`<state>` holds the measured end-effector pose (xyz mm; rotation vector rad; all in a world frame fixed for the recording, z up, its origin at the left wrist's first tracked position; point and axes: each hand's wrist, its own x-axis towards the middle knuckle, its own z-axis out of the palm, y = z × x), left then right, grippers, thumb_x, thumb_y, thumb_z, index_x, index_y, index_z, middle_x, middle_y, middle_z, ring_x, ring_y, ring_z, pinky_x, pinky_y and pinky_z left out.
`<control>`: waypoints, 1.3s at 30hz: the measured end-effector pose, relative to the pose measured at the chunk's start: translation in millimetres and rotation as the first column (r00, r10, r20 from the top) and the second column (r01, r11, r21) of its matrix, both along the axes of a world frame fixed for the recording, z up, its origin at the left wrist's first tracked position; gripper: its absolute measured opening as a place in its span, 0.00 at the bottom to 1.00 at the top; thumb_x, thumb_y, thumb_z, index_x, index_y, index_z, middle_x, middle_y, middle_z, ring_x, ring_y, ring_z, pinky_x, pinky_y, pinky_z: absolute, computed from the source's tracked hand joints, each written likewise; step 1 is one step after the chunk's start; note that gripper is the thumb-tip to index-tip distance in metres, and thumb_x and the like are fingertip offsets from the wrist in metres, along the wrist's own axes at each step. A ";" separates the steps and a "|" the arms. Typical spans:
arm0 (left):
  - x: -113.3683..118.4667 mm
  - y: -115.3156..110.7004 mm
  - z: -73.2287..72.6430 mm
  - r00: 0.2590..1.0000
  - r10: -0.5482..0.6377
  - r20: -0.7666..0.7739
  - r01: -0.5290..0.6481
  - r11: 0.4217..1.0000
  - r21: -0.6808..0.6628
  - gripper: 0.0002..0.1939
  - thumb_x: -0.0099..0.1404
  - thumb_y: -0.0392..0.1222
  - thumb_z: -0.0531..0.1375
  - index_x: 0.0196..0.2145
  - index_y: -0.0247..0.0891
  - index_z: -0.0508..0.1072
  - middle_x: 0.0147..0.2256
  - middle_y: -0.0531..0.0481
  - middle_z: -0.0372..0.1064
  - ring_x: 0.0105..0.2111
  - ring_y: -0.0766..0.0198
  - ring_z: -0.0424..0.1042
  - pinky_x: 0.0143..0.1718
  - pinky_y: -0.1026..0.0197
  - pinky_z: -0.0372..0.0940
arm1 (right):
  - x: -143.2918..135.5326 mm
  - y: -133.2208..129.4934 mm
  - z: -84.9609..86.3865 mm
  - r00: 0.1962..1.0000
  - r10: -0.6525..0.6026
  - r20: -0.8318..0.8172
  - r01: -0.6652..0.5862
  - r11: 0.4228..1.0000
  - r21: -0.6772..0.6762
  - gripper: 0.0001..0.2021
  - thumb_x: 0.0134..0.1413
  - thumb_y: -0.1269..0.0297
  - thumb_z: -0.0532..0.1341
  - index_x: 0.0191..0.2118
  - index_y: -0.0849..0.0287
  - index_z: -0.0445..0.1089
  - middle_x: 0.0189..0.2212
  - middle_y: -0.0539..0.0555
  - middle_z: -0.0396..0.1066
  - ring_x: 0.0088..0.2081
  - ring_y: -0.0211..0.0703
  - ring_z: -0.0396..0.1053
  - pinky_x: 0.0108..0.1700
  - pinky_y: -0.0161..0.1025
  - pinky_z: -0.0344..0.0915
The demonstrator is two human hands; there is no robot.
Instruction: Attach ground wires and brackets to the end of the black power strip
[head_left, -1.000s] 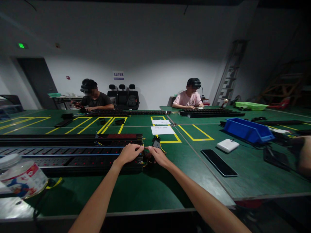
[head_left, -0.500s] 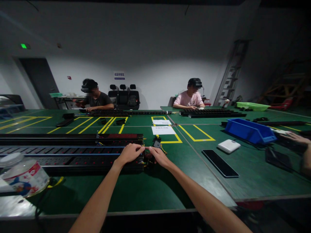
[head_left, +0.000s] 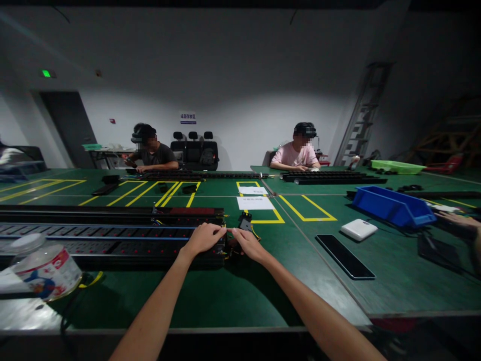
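Note:
Long black rails (head_left: 150, 248) with slots, red dots and a blue-edged strip lie side by side on the green table. My left hand (head_left: 205, 237) bends over their right end, thumb and fingers drawn together at the tips. Just beyond that end, my right hand (head_left: 248, 244) has its fingers closed around something dark, largely hidden beneath them. The fingertips of both hands nearly meet. Behind my right fingers stands a small black part (head_left: 245, 220), with a yellow wire (head_left: 256, 234) beside it. What either hand pinches is too small and covered to make out.
A clear jar (head_left: 47, 268) stands at the left front. To the right lie a phone (head_left: 344, 255), a white box (head_left: 359, 229) and a blue bin (head_left: 393, 205). Paper sheets (head_left: 255, 203) lie ahead. Two people sit across the table; another person's hand (head_left: 460, 219) shows at far right.
The camera view has turned slightly left, so the scene sits a little farther right. Both hands keep almost the same pose at the rail end.

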<state>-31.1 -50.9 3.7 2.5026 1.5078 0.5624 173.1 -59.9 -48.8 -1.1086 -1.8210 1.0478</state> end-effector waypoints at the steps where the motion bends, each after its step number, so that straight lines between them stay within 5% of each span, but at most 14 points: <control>1: 0.0 -0.1 -0.1 1.000 0.002 -0.003 -0.002 1.000 0.001 0.30 0.71 0.63 0.45 0.40 0.45 0.82 0.40 0.46 0.80 0.44 0.51 0.76 0.45 0.58 0.65 | 0.0 0.0 0.1 1.000 0.001 0.004 -0.001 1.000 0.000 0.32 0.65 0.39 0.47 0.59 0.56 0.69 0.38 0.57 0.75 0.34 0.44 0.71 0.24 0.32 0.65; 39: 0.5 -1.5 -0.5 1.000 0.005 -0.026 -0.005 1.000 0.019 0.29 0.71 0.63 0.45 0.40 0.47 0.82 0.39 0.47 0.80 0.43 0.51 0.76 0.43 0.58 0.64 | 0.0 0.7 -1.8 1.000 -0.005 0.029 0.004 0.999 0.043 0.31 0.66 0.39 0.46 0.58 0.56 0.70 0.35 0.56 0.74 0.33 0.44 0.71 0.22 0.31 0.65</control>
